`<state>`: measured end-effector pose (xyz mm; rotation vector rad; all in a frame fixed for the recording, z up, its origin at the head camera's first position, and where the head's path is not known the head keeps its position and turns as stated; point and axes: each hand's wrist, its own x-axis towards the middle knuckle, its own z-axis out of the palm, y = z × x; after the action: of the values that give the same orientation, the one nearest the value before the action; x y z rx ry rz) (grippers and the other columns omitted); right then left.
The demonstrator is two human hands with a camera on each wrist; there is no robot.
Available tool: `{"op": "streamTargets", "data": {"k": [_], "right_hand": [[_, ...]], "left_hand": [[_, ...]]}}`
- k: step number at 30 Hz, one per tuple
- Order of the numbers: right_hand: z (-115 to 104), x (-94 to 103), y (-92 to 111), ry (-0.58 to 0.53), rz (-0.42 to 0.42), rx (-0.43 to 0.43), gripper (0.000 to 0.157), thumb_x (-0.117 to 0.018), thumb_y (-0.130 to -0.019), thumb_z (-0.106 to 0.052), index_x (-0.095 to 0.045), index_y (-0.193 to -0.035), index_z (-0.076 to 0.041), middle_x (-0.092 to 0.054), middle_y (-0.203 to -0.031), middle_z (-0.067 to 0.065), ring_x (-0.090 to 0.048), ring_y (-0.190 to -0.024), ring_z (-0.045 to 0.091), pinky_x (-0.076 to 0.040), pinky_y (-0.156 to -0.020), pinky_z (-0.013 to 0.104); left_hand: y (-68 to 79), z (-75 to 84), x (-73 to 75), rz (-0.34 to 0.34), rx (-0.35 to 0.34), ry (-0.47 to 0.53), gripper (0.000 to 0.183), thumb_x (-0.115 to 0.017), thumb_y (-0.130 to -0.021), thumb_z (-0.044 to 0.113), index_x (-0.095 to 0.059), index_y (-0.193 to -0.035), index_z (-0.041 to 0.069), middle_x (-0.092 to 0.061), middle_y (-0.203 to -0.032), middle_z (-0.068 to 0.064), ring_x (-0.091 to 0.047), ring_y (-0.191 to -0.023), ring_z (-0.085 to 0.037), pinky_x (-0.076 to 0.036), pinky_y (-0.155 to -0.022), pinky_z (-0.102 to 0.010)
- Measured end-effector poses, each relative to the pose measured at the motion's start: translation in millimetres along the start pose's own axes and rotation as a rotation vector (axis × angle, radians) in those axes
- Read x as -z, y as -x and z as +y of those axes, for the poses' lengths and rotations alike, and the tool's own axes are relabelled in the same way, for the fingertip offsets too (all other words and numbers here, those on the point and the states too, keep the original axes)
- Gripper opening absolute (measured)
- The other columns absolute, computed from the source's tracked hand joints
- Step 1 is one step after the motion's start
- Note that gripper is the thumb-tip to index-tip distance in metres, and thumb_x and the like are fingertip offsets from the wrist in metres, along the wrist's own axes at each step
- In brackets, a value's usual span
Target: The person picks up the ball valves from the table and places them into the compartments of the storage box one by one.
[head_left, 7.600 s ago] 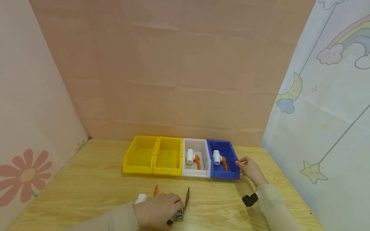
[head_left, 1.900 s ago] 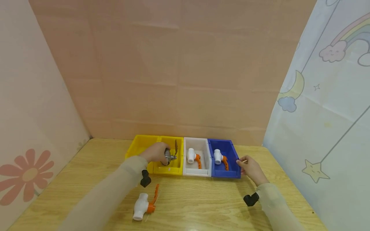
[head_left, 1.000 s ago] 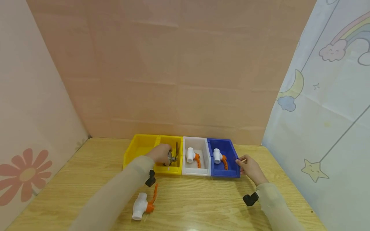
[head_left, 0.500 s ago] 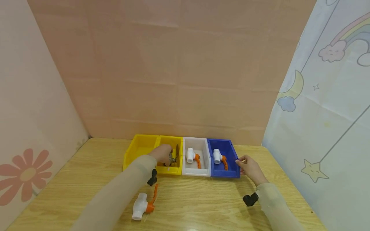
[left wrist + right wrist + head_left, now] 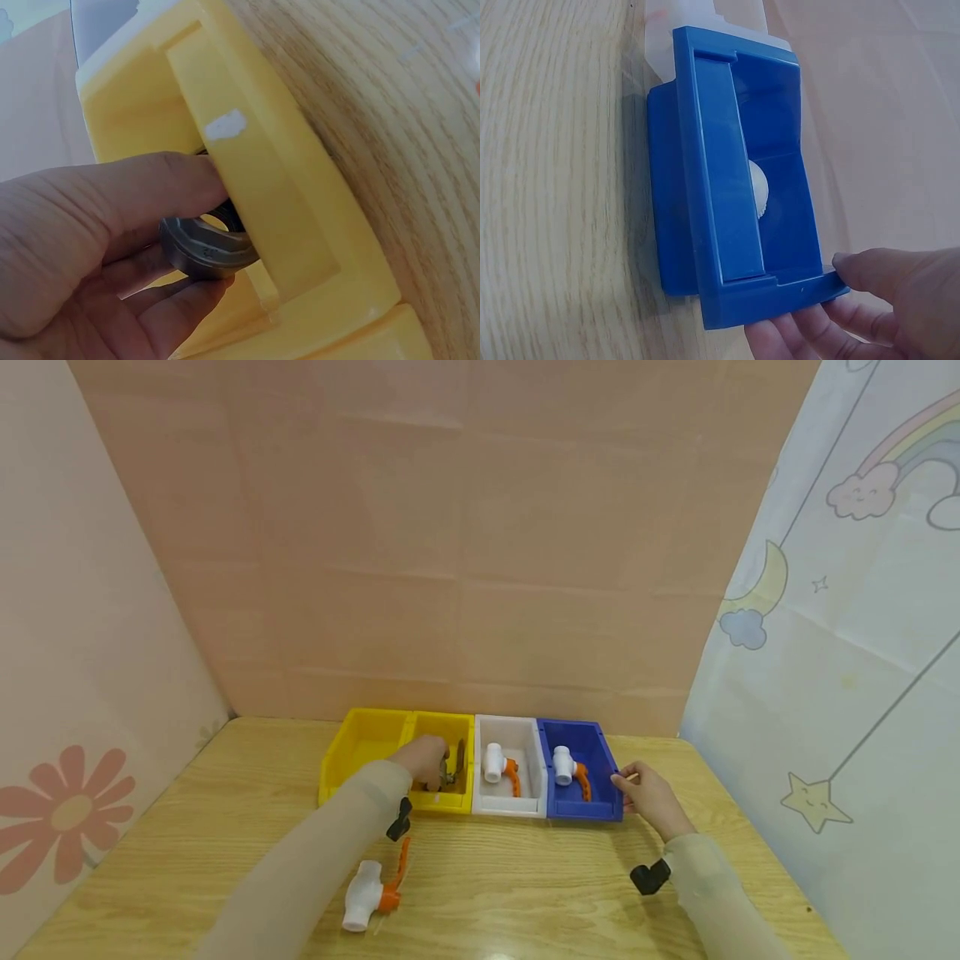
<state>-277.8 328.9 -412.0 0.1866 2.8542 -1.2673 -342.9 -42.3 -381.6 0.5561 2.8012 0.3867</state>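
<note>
My left hand point(image 5: 422, 758) reaches into the second yellow bin point(image 5: 442, 724) from the left. In the left wrist view its thumb and fingers grip the round metal end of a ball valve point(image 5: 202, 251), just behind the bin's front wall. The valve's flat lever point(image 5: 461, 755) stands up beside the bin's right side in the head view. My right hand point(image 5: 651, 795) holds the right rim of the blue bin point(image 5: 724, 172) at its front corner, thumb on top and fingers beneath. Inside the blue bin lies a white plastic ball valve point(image 5: 562, 766) with an orange handle.
A white bin point(image 5: 510, 808) between the yellow and blue ones holds another white valve point(image 5: 495, 763). The first yellow bin point(image 5: 358, 799) stands at the row's left end. On the table in front lies a third white valve point(image 5: 363, 896) with an orange lever.
My left hand has picked the metal valve up off the table, carried it forward into the second yellow bin and lowered it there. My right hand stays at the blue bin.
</note>
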Motion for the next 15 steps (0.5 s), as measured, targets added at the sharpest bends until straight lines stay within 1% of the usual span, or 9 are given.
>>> {"op": "streamTargets", "data": {"k": [7,15], "right_hand": [[1.3,-0.9,-1.2,0.002,0.000,-0.001,0.030,-0.051,-0.100,-0.020,-0.046,-0.115,0.006,-0.057,-0.087,0.014,-0.059,-0.074,0.026,-0.056,-0.068,0.038],[0.8,-0.6,-1.0,-0.001,0.000,-0.005,0.029,-0.052,-0.100,-0.019,-0.046,-0.114,0.006,-0.057,-0.087,0.014,-0.059,-0.074,0.026,-0.056,-0.068,0.038]], "left_hand": [[1.7,2.5,1.1,-0.008,0.015,0.006,0.056,-0.076,-0.075,-0.003,-0.058,-0.128,0.000,-0.062,-0.125,-0.013,-0.053,-0.084,-0.020,-0.044,-0.062,-0.028],[-2.7,0.7,-1.6,-0.017,0.019,-0.002,0.056,-0.076,-0.075,-0.004,-0.058,-0.128,0.001,-0.062,-0.126,-0.013,-0.053,-0.087,-0.019,-0.044,-0.062,-0.028]]}}
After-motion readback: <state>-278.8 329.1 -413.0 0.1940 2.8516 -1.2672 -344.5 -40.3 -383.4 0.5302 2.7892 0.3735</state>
